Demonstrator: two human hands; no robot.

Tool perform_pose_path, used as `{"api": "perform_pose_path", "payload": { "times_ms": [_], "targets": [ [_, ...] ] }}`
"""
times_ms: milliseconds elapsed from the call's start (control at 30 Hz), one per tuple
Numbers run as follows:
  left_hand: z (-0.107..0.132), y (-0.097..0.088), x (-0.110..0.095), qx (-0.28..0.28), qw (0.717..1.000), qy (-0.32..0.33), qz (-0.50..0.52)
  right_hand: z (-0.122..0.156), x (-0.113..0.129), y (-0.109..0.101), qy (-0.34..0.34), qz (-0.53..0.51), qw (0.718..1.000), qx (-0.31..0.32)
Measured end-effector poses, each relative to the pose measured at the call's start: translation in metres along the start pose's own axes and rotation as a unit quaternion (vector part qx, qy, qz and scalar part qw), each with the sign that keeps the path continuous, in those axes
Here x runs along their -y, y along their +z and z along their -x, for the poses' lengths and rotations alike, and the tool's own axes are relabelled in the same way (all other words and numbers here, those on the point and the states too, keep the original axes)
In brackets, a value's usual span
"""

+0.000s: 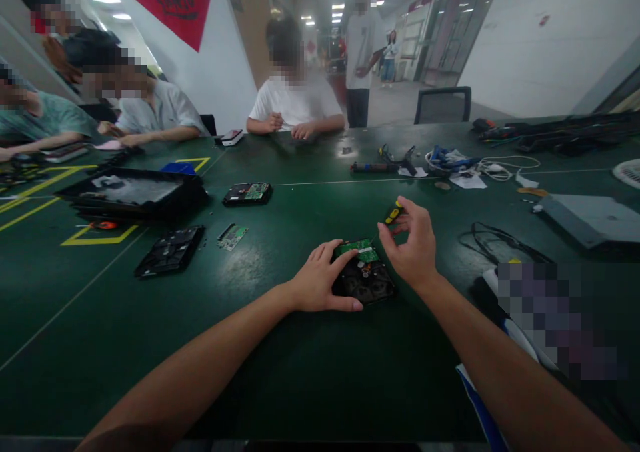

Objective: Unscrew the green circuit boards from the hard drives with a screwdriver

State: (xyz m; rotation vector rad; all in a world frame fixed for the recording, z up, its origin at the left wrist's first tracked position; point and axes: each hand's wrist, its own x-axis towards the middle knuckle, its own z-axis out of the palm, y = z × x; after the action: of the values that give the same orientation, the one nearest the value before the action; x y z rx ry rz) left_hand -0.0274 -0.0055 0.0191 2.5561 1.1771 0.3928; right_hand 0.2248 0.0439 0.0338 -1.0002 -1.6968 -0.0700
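Pressing down with the left hand (323, 280), fingers spread and flat over the left edge of a hard drive (367, 282) lying board-side up near the middle of the green table (280, 372), just ahead of both forearms. Pinching a yellow-and-black screwdriver (394, 212) in the right hand (414, 245), fingers curled about the handle, tip angled down toward the drive's green circuit board (361, 251), probably touching it, though too small to tell. Farther left on the table: a second drive (247, 193), a loose green board (233, 236), a black cover plate (170, 251) and a black tray (133, 195).
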Motion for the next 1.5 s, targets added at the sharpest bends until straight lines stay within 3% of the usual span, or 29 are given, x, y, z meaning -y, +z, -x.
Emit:
{"api": "perform_pose_path", "payload": {
  "times_ms": [533, 1033, 1233, 1500],
  "targets": [
    [0.0002, -0.0008, 0.0005, 0.005, 1.000, -0.001, -0.003, -0.0033, 0.0048, -0.0032, -0.011, 0.016, 1.000, 0.006],
    [0.0004, -0.0005, 0.0001, 0.003, 1.000, -0.002, -0.009, -0.0012, 0.0042, -0.0021, 0.025, 0.010, 1.000, 0.006],
    [0.0004, 0.0000, -0.0002, 0.004, 1.000, -0.003, -0.012, -0.0021, 0.0057, -0.0024, 0.001, 0.012, 1.000, 0.011],
    [0.0005, 0.0002, 0.0011, 0.008, 1.000, -0.002, -0.011, -0.0002, 0.0032, -0.0008, 0.029, -0.008, 1.000, 0.007]
  ]
}}
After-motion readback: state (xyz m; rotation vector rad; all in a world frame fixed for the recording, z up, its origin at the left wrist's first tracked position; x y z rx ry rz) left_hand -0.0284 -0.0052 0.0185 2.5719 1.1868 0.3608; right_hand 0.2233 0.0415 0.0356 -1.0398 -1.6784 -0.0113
